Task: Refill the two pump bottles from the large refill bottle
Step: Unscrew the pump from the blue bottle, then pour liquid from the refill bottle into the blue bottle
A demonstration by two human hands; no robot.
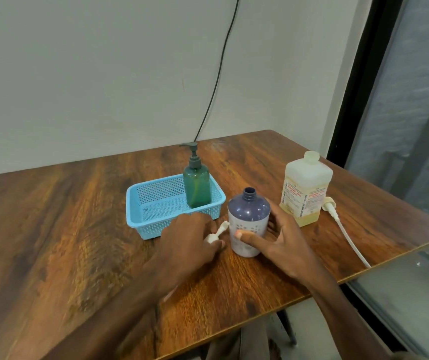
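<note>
A purple-and-white bottle (248, 219) stands uncapped on the table, its neck open. My right hand (282, 245) wraps around its lower body. My left hand (190, 237) rests just left of it, fingers closed on a white pump head (217, 233) that lies against the table. A green pump bottle (197, 187), its dark pump still on, stands upright in the blue basket (156, 214). The large refill bottle (305, 189), pale with a little yellowish liquid at the bottom, stands uncapped at the right. Its white pump with a long tube (348, 236) lies beside it.
The wooden table (65, 229) ends close on the right, where the tube reaches its edge. A black cable (218, 74) hangs down the wall behind the basket. A dark-framed window (403, 126) runs along the right side.
</note>
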